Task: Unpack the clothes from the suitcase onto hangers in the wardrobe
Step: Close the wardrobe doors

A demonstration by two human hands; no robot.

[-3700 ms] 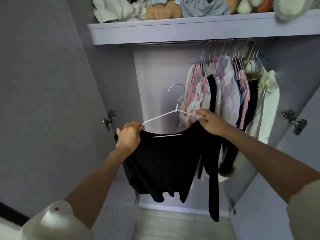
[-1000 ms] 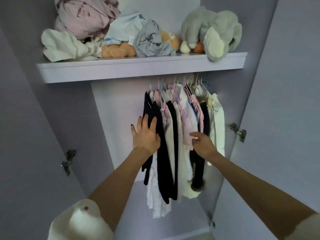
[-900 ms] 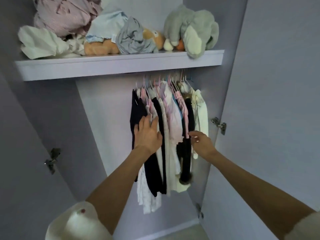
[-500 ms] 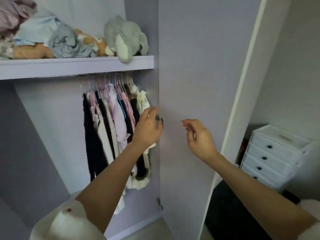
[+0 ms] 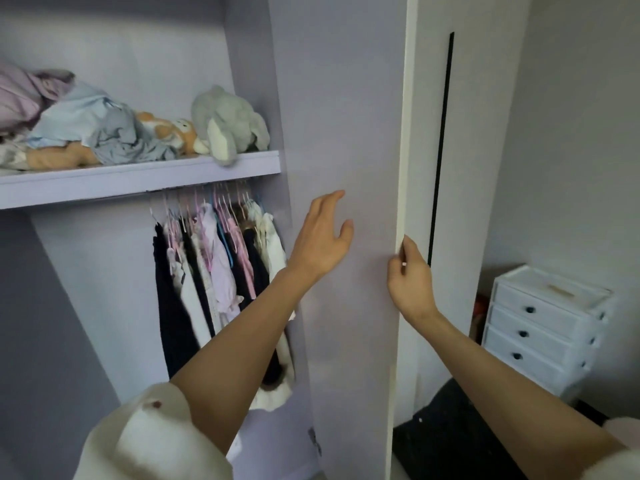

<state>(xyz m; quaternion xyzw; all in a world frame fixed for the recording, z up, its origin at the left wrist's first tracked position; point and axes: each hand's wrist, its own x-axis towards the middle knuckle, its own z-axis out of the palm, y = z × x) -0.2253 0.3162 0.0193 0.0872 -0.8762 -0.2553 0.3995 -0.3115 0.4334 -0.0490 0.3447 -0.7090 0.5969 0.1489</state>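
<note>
Two hands are up at the wardrobe door (image 5: 339, 133), the tall lilac panel that stands open with its inner face toward the camera. The right hand (image 5: 410, 277) grips the door's free edge, fingers curled round it, thumb on the near side. The left hand (image 5: 323, 237) is spread flat with straight, parted fingers in front of the door's inner face; contact cannot be told. Left of the door, the clothes (image 5: 214, 271) hang packed together on hangers (image 5: 221, 202) at the door end of the rail, under the shelf (image 5: 138, 178). Farther left of them the wardrobe back wall shows bare. Right of the door's edge, a white drawer unit (image 5: 543, 327) stands well apart.
</note>
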